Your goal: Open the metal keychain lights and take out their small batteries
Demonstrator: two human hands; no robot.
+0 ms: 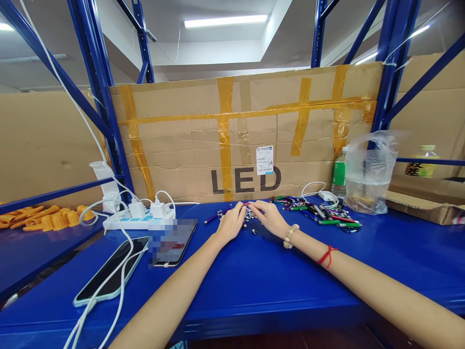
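Both my hands meet near the back of the blue shelf (pixel 290 276), fingertips almost touching. My left hand (pixel 232 223) has its fingers pressed together around something too small to make out. My right hand (pixel 269 217) is also closed at the fingertips on something I cannot make out. Small silvery parts (pixel 254 231) lie under and between the hands. Just left of my left hand lies a dark purple pen-like piece (pixel 211 219). A pile of colourful pens and pen parts (pixel 319 211) spreads out to the right of my right hand.
On the left are a white power strip (pixel 127 221) with chargers, a phone (pixel 109 271) crossed by white cables, and a tablet-like device (pixel 178 247). At the right stand a green-labelled bottle (pixel 339 174), a plastic bag (pixel 368 179) and a cardboard box (pixel 425 196). Cardboard (pixel 174 150) rises behind.
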